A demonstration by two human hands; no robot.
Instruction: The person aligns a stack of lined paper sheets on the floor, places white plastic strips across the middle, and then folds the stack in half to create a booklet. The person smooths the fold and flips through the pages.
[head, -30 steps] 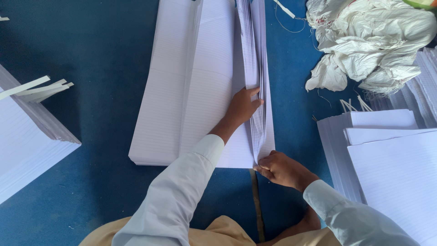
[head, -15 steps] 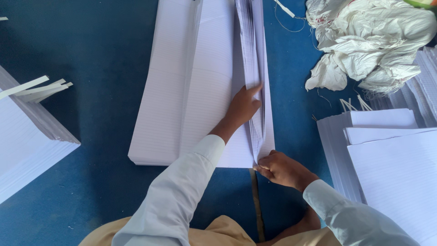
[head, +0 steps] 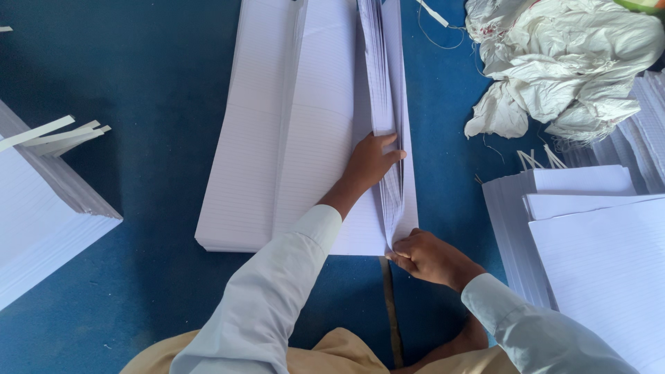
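A long stack of white ruled paper sheets (head: 277,138) lies on a blue floor, stretching away from me. A bundle of sheets (head: 381,83) along its right side is lifted and bent upward in a fan. My left hand (head: 370,161) presses flat on the stack beside the fan, fingers tucked against the lifted sheets. My right hand (head: 429,256) pinches the near corner of the lifted bundle at the stack's front right edge. Both arms wear pale long sleeves.
Another thick paper stack (head: 41,221) with loose paper strips (head: 55,135) sits at the left. More ruled stacks (head: 589,242) lie at the right. A crumpled white cloth or sack (head: 568,62) is at the top right. A thin brown stick (head: 389,312) lies near my knees.
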